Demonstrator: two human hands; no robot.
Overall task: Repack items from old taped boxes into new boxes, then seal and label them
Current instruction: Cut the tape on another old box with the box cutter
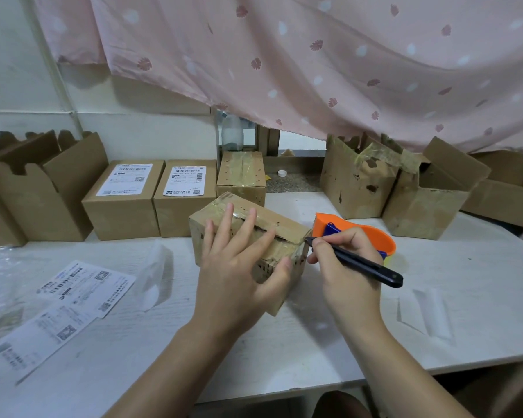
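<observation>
Our right hand (347, 285) pinches a black cutter (372, 268) like a pen, tip at the right end of the taped seam on the old box (281, 224). We judge a skid leftward would meet our left hand (236, 273), and a deep push could nick the contents. That hand lies flat on the lid, fingers spread straight, thumb on the near face. An orange dispenser (372, 233) sits just right, mid-table (284, 357)

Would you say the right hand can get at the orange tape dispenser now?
Likely not yet: the tape dispenser sits just behind the right hand with nothing between, but that hand's grip is on the black cutter.
</observation>
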